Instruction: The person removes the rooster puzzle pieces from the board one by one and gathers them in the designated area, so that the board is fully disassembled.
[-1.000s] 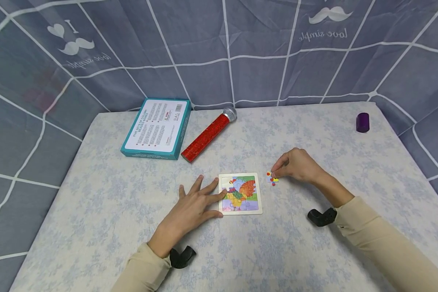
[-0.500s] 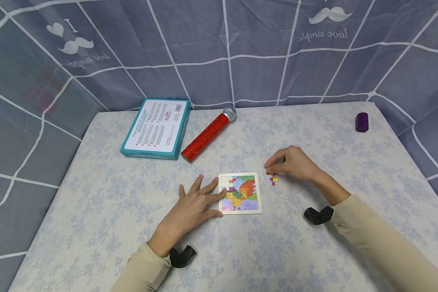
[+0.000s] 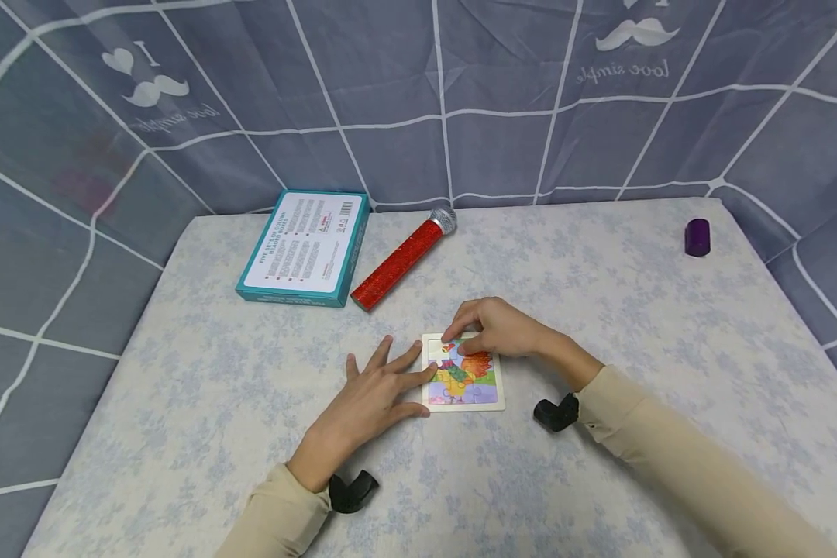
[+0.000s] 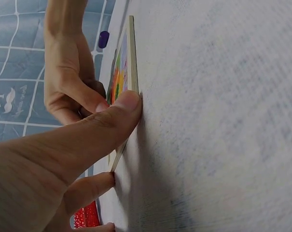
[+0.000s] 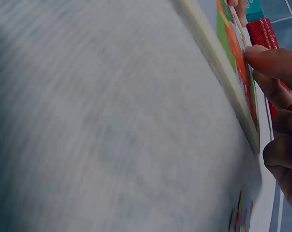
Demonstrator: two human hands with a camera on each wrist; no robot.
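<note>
Teal box (image 3: 303, 244): laid flat at the back left of the pale, blue-patterned table (image 3: 202, 403), its white printed panel turned upward.
Left hand (image 3: 370, 395): spread palm down, fingers extended and parted; the left edge of the puzzle is touched by the index finger and thumb.
Red microphone (image 3: 401, 260): laid at a slant just beside the box, its silver head pointed toward the curtain (image 3: 502, 155).
Puzzle (image 3: 469, 380): set flat between the hands in a white frame (image 3: 467, 408) — a colourful bird is pictured.
Right hand (image 3: 505, 329): held over the puzzle's upper part, thumb and index finger lowered to it, other fingers curled; whether a piece is pinched cannot be told.
Loose bits (image 5: 242, 212): seen blurred in the right wrist view, lying apart from the frame.
Purple cylinder (image 3: 697, 237): placed near the back right corner.
</note>
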